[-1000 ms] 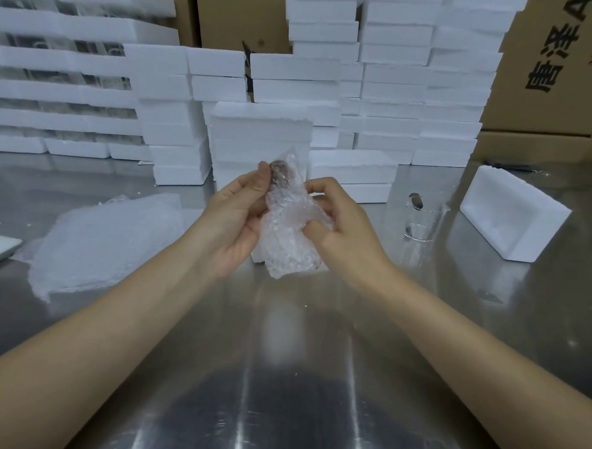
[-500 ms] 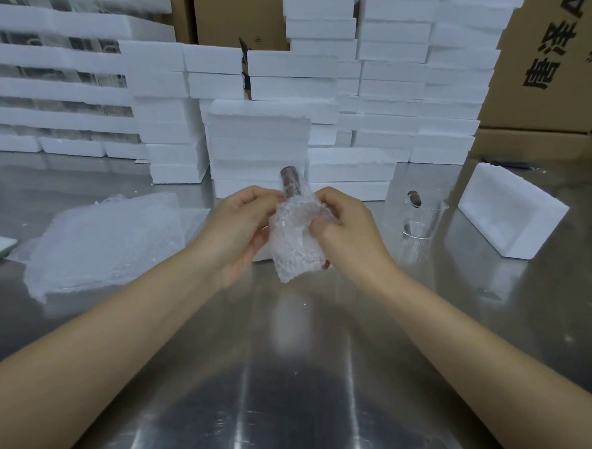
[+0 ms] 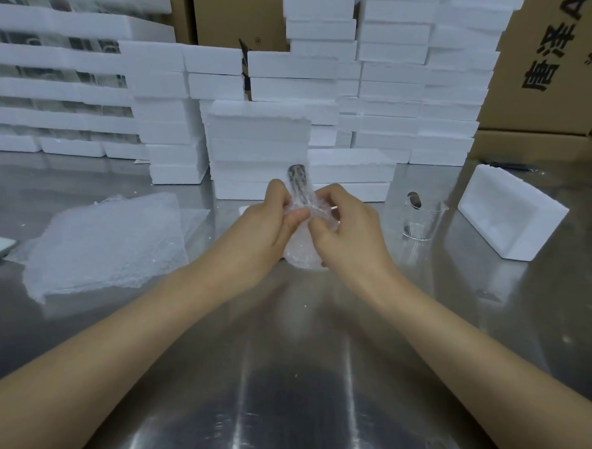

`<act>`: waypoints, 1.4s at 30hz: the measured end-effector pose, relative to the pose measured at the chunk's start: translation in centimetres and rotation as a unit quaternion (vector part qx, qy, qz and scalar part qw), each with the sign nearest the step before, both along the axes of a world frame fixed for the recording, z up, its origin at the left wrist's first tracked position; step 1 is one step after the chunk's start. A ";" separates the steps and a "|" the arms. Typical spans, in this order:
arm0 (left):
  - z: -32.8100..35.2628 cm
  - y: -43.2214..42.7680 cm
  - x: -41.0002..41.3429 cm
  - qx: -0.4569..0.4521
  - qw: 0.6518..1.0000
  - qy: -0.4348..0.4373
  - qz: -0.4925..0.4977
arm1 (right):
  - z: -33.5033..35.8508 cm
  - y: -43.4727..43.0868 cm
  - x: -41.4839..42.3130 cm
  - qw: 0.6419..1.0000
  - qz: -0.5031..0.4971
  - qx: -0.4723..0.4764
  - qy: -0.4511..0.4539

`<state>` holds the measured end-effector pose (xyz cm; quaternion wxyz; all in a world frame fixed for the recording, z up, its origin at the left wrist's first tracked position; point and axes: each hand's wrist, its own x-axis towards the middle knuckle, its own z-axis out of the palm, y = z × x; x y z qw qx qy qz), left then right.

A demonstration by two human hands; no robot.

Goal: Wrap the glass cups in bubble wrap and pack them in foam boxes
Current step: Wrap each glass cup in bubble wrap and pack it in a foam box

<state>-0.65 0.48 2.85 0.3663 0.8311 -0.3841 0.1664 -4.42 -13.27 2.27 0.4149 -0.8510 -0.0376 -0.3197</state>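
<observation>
head view: over the middle of the worktop (image 3: 296, 379), left hand (image 3: 267, 219) and right hand (image 3: 349, 227) both pinch bubble wrap (image 3: 303, 255) round a glass cup (image 3: 297, 179), its top poking out above the fingers. a bare cup (image 3: 420, 219) stands right of them, near a foam box (image 3: 511, 215) by the right edge. spare sheets (image 3: 105, 241) lie left.

Forearms converge ahead; left grip (image 3: 265, 221) and right grip (image 3: 351, 229) meet, both pinching bubble wrap (image 3: 302, 256).
</observation>
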 end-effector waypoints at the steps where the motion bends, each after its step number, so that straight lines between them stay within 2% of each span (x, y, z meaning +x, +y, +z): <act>1: -0.1 0.0 0.1 -0.012 1.000 0.003 0.018 | 0.1 0.2 -0.1 1.000 0.009 0.004 0.002; 4: -0.2 0.3 0.2 -0.066 0.995 0.012 0.069 | -0.1 0.9 -0.2 0.999 0.029 -0.028 -0.017; 9: -0.5 0.0 -0.6 -0.084 0.988 -0.055 0.114 | -0.5 0.7 -0.1 0.994 0.021 -0.089 -0.057; 11: -0.3 -0.2 -0.6 -0.113 0.990 -0.010 0.086 | -0.1 0.3 0.0 0.997 0.026 -0.052 -0.046; 13: 0.0 -0.3 -0.6 -0.150 0.983 0.092 0.045 | 0.2 -0.1 0.1 0.999 0.026 -0.005 -0.034; 14: 0.0 -0.3 -0.6 -0.141 0.981 0.130 0.032 | 0.3 -0.3 0.2 0.999 0.024 0.002 -0.039; 16: 0.0 -0.3 -0.6 -0.084 0.989 0.117 0.007 | 0.2 -0.4 0.3 0.998 0.012 -0.016 -0.060; 18: 0.0 -0.3 -1.0 -0.080 0.994 0.076 -0.009 | 0.2 -0.2 0.2 0.998 0.011 -0.010 -0.056; 22: 0.5 -0.2 -0.6 -0.144 0.985 0.088 0.039 | 0.7 0.2 -0.1 0.979 0.113 0.170 0.023; 23: 0.6 -0.1 -0.4 -0.152 0.983 0.087 0.050 | 0.8 0.2 -0.2 0.979 0.121 0.157 0.037; 24: 0.5 0.0 -0.3 -0.155 0.983 0.082 0.057 | 0.8 0.3 -0.4 0.987 0.119 0.104 0.039; 27: -0.1 0.1 0.1 -0.140 0.986 0.048 0.079 | 0.5 0.6 -0.7 0.989 0.066 -0.125 0.038; 29: -0.4 0.2 0.0 -0.114 0.988 0.019 0.101 | 0.3 0.6 -0.5 0.980 0.031 -0.187 0.063; 32: -0.4 0.0 -0.4 -0.099 0.988 -0.033 0.110 | 0.5 0.8 -0.5 0.977 0.000 -0.210 0.032; 35: -0.4 -0.2 -0.8 -0.073 0.989 -0.063 0.115 | 0.4 0.9 -0.5 0.987 -0.028 -0.159 0.007; 38: -0.3 -0.6 -0.9 -0.058 0.993 -0.036 0.095 | 0.4 0.2 -0.1 0.992 -0.043 -0.116 -0.006; 42: -0.1 -0.6 -0.7 -0.030 0.998 0.012 0.049 | 0.6 -0.1 -0.1 0.993 -0.033 -0.106 -0.048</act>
